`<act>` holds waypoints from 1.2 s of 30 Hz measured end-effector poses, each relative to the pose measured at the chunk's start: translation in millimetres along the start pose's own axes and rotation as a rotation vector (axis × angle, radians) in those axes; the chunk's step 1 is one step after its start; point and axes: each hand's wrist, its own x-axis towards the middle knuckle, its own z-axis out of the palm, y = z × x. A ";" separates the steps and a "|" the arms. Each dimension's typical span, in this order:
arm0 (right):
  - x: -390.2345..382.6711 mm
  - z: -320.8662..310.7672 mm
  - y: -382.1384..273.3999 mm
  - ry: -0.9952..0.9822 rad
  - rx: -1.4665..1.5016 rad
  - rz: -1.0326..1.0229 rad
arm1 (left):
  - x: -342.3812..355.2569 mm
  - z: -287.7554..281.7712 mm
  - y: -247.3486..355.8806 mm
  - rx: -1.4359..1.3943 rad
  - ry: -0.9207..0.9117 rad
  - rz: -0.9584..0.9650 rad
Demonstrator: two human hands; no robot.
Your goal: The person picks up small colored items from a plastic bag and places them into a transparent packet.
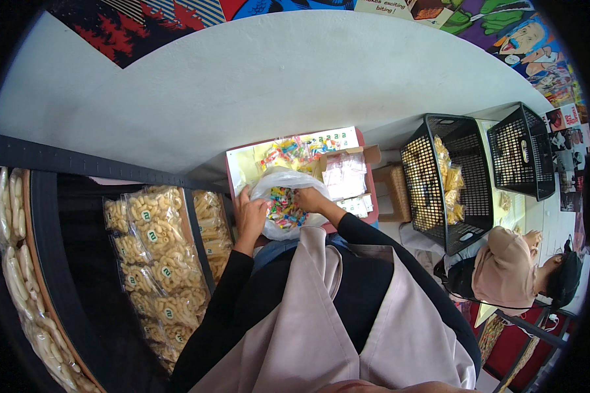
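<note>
A white translucent plastic bag (283, 178) stands open in front of my body, at the near edge of a small table. Inside it lies a heap of small colourful wrapped candies (285, 208). My left hand (250, 215) grips the bag's left rim, thumb and fingers closed on the plastic. From the right, my right hand (310, 200) reaches into the bag's mouth, touching the candies; its fingertips are hidden among them. Behind the bag, more colourful small packets (288, 152) lie on the table. An open cardboard box (372, 154) beside my right hand holds pale flat packets (345, 175).
Two black plastic baskets stand right; the nearer basket (432, 124) holds yellow snack packs (451, 180). Clear bags of ring-shaped snacks (167, 262) fill a rack (46, 196) at left. A white wall (275, 72) rises behind the table. Another person (505, 272) works at far right.
</note>
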 end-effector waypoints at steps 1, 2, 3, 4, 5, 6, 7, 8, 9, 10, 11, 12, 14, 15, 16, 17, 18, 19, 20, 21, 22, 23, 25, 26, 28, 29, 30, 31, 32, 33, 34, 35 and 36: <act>8.5 -2.3 -3.6 -0.098 -0.039 0.015 | -5.8 7.4 -10.4 -0.103 -0.087 -0.110; 17.8 -5.5 -6.7 -0.194 -0.080 0.028 | -10.6 14.6 -20.9 -0.208 -0.171 -0.220; 20.7 -7.0 1.4 -0.276 -0.125 0.062 | -3.3 14.8 -18.0 -0.324 -0.267 -0.310; 23.8 -2.5 4.8 -0.238 -0.167 0.068 | 1.6 13.3 -14.8 -0.336 -0.259 -0.314; 24.9 -0.4 9.2 -0.298 -0.221 0.071 | 5.4 10.5 -11.7 -0.347 -0.251 -0.317; 25.3 2.9 13.1 -0.361 -0.269 0.075 | 10.8 3.7 -6.9 -0.356 -0.245 -0.323; 26.1 4.3 13.2 -0.425 -0.320 0.074 | 13.3 -1.1 -5.1 -0.349 -0.239 -0.331; 24.0 6.6 12.1 -0.361 -0.313 0.053 | 16.0 -5.7 -2.9 -0.341 -0.232 -0.339; 20.6 9.4 6.1 -0.299 -0.305 0.026 | 15.7 -7.4 -4.1 -0.332 -0.221 -0.351; 17.3 11.8 0.4 -0.238 -0.298 0.000 | 16.0 -8.8 -5.7 -0.327 -0.203 -0.332; 14.0 13.6 -4.8 -0.234 -0.306 -0.013 | 16.4 -10.6 -7.8 -0.322 -0.185 -0.313; 11.9 11.7 -15.8 -0.232 -0.313 -0.028 | 15.2 -12.1 -10.6 -0.315 -0.166 -0.297; 11.2 6.4 -24.3 -0.316 -0.314 -0.050 | 16.5 -15.1 -7.7 -0.358 -0.153 -0.311; 10.8 4.7 -24.1 -0.403 -0.305 -0.062 | 16.6 -16.1 -6.7 -0.378 -0.144 -0.317; 10.5 3.0 -23.8 -0.491 -0.296 -0.075 | 16.4 -17.3 -6.1 -0.377 -0.147 -0.323; 11.9 1.5 -23.1 -0.512 -0.265 -0.069 | 15.8 -18.7 -5.5 -0.377 -0.151 -0.328; 14.1 -0.1 -19.7 -0.532 -0.237 -0.059 | 16.1 -18.9 -4.5 -0.380 -0.156 -0.331; 16.2 -1.8 -16.3 -0.552 -0.208 -0.049 | 16.6 -19.3 -3.9 -0.376 -0.162 -0.328; 17.8 -4.2 -12.3 -0.567 -0.214 0.012 | 16.9 -20.0 -3.6 -0.371 -0.168 -0.326; 21.3 -7.8 -14.5 -0.586 -0.217 0.065 | 15.1 -19.9 -6.0 -0.363 -0.171 -0.329; 24.5 -11.5 -16.7 -0.605 -0.222 0.119 | 12.5 -18.6 -8.1 -0.355 -0.159 -0.320; 26.9 -14.5 -19.5 -0.611 -0.233 0.159 | 9.6 -17.5 -9.7 -0.347 -0.147 -0.311; 24.0 -13.6 -8.6 -0.564 -0.262 0.198 | 11.8 -19.1 -6.1 -0.343 -0.158 -0.303; 22.6 -11.6 -4.3 -0.515 -0.273 0.178 | 12.2 -20.1 -4.0 -0.345 -0.176 -0.313; 19.5 -4.5 8.2 -0.409 -0.291 0.124 | 16.1 -21.3 0.4 -0.337 -0.215 -0.320; 18.1 -1.3 12.2 -0.379 -0.283 0.098 | 17.5 -21.4 2.1 -0.329 -0.234 -0.319; 17.8 -0.2 12.6 -0.364 -0.267 0.074 | 17.5 -22.1 3.4 -0.319 -0.257 -0.321; 16.8 0.6 13.0 -0.361 -0.243 0.051 | 18.7 -21.7 5.3 -0.317 -0.251 -0.314; 16.1 -0.7 14.7 -0.379 -0.208 0.031 | 20.3 -21.0 7.8 -0.315 -0.246 -0.305; 16.9 -3.7 13.1 -0.400 -0.175 0.008 | 20.5 -20.5 8.3 -0.311 -0.240 -0.298; 17.3 -6.6 11.1 -0.420 -0.140 -0.014 | 19.9 -18.4 6.3 -0.305 -0.245 -0.287; 17.4 -9.3 8.8 -0.459 -0.088 0.014 | 19.3 -15.5 3.4 -0.299 -0.252 -0.274; 16.7 -13.4 3.9 -0.502 -0.034 0.044 | 18.4 -13.7 1.8 -0.294 -0.260 -0.264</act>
